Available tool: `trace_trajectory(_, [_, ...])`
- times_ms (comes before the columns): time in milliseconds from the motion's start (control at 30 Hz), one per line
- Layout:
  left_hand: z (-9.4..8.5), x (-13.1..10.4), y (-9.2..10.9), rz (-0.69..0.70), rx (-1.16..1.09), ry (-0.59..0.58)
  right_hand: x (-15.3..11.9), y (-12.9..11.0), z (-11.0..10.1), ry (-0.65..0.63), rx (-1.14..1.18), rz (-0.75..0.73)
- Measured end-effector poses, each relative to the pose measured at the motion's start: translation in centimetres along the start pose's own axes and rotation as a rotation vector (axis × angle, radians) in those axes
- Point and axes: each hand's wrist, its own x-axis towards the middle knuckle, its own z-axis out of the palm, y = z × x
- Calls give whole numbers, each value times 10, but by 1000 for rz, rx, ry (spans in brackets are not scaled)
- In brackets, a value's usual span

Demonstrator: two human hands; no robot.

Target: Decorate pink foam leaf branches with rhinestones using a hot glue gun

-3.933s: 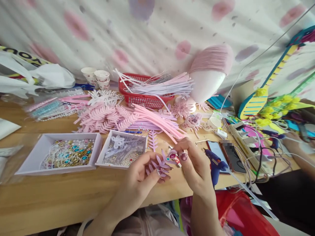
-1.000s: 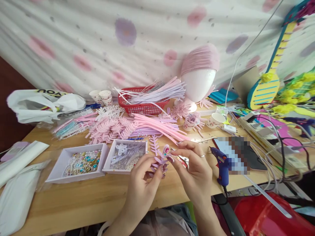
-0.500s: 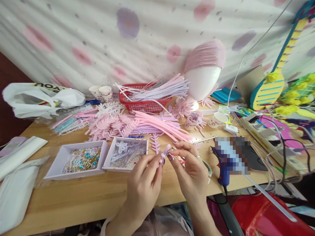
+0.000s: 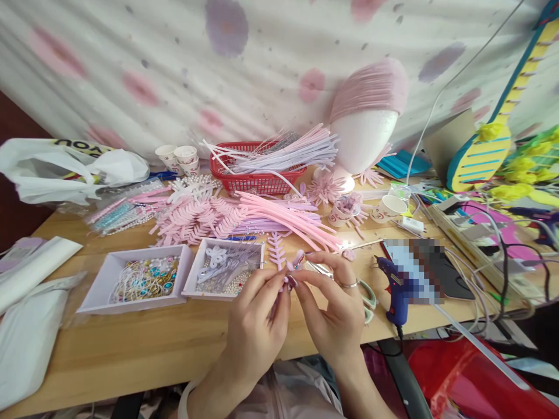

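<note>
Above the table's front edge, my left hand [image 4: 257, 320] pinches a small pink-and-lilac pipe-cleaner ornament [image 4: 298, 259] between thumb and fingertips. My right hand [image 4: 334, 297] is closed on the same ornament from the other side, fingertips meeting those of the left. Much of the ornament is hidden by the fingers. Just behind it lies a lilac leaf-shaped pipe-cleaner piece [image 4: 276, 250]. Light green-handled scissors [image 4: 370, 299] lie partly behind my right hand. Left of my hands stands a white box [image 4: 188, 291] of pearl beads, clear pins and a white flower.
Another white box [image 4: 94, 299] holds gold and turquoise trinkets. Pink pipe cleaners [image 4: 283, 218] lie behind, before a red basket [image 4: 262, 183]. A foam head [image 4: 364, 139] stands at the back. At right are a blue glue gun [image 4: 397, 291], a phone [image 4: 454, 279] and tangled cables.
My right fingers have shifted slightly, and more of the scissors shows behind them. The ornament stays between both hands. The whole view has moved slightly.
</note>
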Motion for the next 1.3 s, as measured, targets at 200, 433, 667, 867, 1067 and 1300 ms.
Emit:
trace_trajectory(200, [-4,-1,3,-472,-438,-105,4,4,-4,137,-56,3])
trace_trajectory(433, [-8,4,12,-795,-731,-70,4,1,-4,47,-80,-78])
trace_trajectory(667, [-7,6,10,-874,-777,-102,13,10,-4,56,221,241])
trace_trajectory(867, [-10,8,18,-944,-759,-149,18,12,-4,-27,315,283])
trace_trajectory(1067, [-11,12,24,-1067,-670,-162,13,6,-3,-35,298,280])
trace_trajectory(1300, [-13,9,27,-1020,-654,-161,11,8,-1,-40,273,264])
